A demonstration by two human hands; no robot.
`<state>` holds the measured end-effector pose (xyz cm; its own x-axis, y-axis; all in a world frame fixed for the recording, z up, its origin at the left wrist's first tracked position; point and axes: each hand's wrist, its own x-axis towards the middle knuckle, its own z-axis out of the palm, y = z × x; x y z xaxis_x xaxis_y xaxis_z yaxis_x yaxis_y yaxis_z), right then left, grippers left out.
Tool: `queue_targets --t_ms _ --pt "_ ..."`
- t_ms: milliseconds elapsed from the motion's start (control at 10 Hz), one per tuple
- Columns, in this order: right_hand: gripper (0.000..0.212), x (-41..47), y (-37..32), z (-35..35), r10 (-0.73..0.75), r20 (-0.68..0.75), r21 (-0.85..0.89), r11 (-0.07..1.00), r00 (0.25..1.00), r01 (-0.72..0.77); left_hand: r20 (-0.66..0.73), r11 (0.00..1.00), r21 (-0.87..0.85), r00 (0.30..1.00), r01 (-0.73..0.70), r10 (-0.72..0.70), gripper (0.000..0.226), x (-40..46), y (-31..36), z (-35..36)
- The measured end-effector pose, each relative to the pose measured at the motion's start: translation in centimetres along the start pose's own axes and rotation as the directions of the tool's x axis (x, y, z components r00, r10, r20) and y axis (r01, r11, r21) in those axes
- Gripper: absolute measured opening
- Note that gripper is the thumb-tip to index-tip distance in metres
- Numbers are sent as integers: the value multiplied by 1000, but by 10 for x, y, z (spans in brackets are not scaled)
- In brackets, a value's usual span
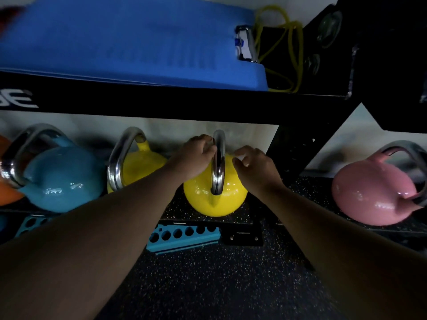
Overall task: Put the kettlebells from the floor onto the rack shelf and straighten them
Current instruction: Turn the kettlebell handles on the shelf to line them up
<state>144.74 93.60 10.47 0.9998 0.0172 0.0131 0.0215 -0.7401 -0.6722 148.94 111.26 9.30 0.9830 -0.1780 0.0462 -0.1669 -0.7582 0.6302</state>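
A glossy yellow kettlebell [215, 199] sits on the low rack shelf [258, 215], a surface of black rubber flecked with pale specks. Its round, smooth body carries a polished chrome handle [218, 162] that loops upward, seen edge-on. The left hand [196, 155] rests against the left side of that handle near its top, fingers curled onto the steel. The right hand [251, 165] is just beside the handle on the other side, fingers bent and loosely apart, touching the ball's shoulder; whether it grips anything I cannot tell.

To the left on the same shelf stands a second yellow kettlebell [141, 165] with a chrome handle, then a teal-blue kettlebell [62, 179] tilted toward the left, and an orange shape at the frame's edge. To the right, past a black perforated upright [293, 148], a pink kettlebell [374, 195] leans over with its handle to the right.

Below the shelf edge lies a light-blue block with a row of round holes [182, 236] on speckled rubber floor [219, 285]. Above, a black shelf beam [161, 100] shows part of a white logo, unreadable, and holds a thick blue foam mat [129, 42] and a yellow resistance tube [288, 49].
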Motion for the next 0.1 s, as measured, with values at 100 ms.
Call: queue_targets --t_ms 100 --pt "27 -4 3 -9 -69 -3 -83 994 998 69 7 998 60 1000 -4 4 41 -8 6 -2"
